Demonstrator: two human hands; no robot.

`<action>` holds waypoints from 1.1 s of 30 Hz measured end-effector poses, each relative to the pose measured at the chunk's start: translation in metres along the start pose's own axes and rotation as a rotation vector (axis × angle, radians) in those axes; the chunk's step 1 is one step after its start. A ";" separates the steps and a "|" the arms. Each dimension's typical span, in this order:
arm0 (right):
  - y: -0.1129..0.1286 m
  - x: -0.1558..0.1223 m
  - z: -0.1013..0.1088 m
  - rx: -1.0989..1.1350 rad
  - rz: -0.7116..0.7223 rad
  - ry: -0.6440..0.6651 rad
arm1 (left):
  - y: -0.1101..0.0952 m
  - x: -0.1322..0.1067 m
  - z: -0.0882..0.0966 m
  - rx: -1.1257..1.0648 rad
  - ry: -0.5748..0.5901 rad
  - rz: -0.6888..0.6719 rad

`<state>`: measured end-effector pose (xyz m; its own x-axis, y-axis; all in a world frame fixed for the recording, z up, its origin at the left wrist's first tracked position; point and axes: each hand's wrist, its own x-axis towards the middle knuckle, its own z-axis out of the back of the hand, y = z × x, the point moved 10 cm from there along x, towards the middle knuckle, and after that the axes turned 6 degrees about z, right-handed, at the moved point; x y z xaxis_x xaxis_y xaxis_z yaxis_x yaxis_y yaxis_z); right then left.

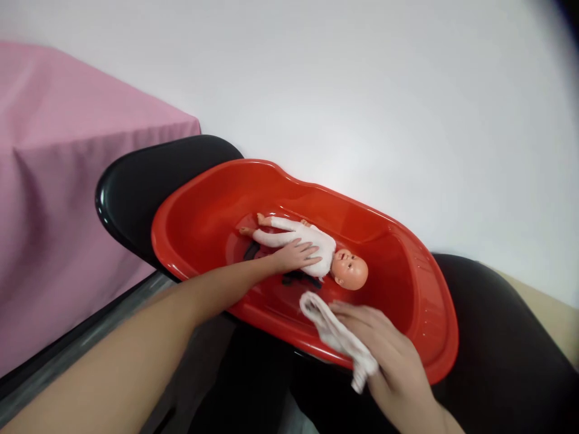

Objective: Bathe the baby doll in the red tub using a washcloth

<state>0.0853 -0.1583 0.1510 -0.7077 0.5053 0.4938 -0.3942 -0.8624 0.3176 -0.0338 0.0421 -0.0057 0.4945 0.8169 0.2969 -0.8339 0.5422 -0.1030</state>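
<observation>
Baby doll (323, 246) is laid in red baby bathtub (436, 307), head toward 4 o'clock; that part looks done. Its torso is touched by left hand (295, 255), flattened, nothing grasped. White cloth (339, 336) is gripped by right hand (384, 343) at 5 o'clock; doll not yet reached by it.

Head camera: worn on the person's head, facing forward and steeply down.
Baby bathtub (438, 328): close below, mid-frame, seen from above, slanting down rightward.
Left forearm (181, 313): very near the lens, entering at lower left.
White wall (344, 90): farther off, across the upper frame.
</observation>
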 end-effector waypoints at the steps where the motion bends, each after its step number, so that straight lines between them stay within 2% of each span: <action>1: 0.000 0.020 -0.006 -0.080 0.130 0.003 | 0.001 0.000 -0.005 0.008 -0.008 -0.060; 2: -0.001 0.034 -0.022 -0.168 0.256 0.048 | 0.003 0.000 -0.008 0.026 -0.025 -0.097; 4: -0.008 0.047 -0.072 -0.315 0.521 0.208 | 0.014 0.003 -0.013 0.075 -0.063 -0.075; 5: -0.014 0.045 -0.101 -0.362 0.648 0.303 | 0.019 0.006 -0.014 0.093 -0.066 -0.046; 7: -0.037 0.036 -0.156 -0.387 0.782 0.507 | 0.028 0.013 -0.016 0.105 -0.043 0.007; 9: -0.066 0.033 -0.198 -0.315 0.745 0.687 | 0.032 0.021 -0.013 0.104 -0.035 0.041; 10: -0.082 0.037 -0.215 -0.268 0.651 0.750 | 0.033 0.024 -0.008 0.105 -0.048 0.049; 12: -0.119 0.054 -0.236 -0.209 0.365 0.789 | 0.035 0.028 0.003 0.104 -0.092 0.055; 15: -0.171 0.078 -0.242 -0.294 0.003 0.719 | 0.040 0.028 0.018 0.099 -0.131 0.081; 17: -0.193 0.080 -0.240 -0.446 -0.089 0.714 | 0.048 0.027 0.021 0.094 -0.119 0.123; 19: -0.208 0.065 -0.237 -0.585 -0.123 0.767 | 0.055 0.026 0.022 0.087 -0.106 0.154; 23: -0.223 0.009 -0.224 -0.674 -0.161 0.896 | 0.061 0.025 0.019 0.078 -0.091 0.177; 25: -0.222 -0.010 -0.216 -0.683 -0.166 0.914 | 0.061 0.026 0.019 0.074 -0.083 0.193; 27: -0.214 -0.010 -0.215 -0.680 -0.137 0.900 | 0.061 0.027 0.018 0.068 -0.075 0.211; 29: -0.199 0.007 -0.227 -0.642 -0.081 0.869 | 0.061 0.028 0.018 0.067 -0.065 0.228; 31: -0.182 0.036 -0.248 -0.552 -0.030 0.820 | 0.060 0.027 0.017 0.070 -0.059 0.236; 33: -0.170 0.070 -0.270 -0.407 -0.042 0.749 | 0.060 0.027 0.015 0.075 -0.057 0.241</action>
<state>-0.0558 0.0158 -0.0874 -0.8323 0.5075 -0.2230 -0.5073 -0.8595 -0.0630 -0.0745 0.0936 0.0106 0.2664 0.9072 0.3257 -0.9429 0.3153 -0.1070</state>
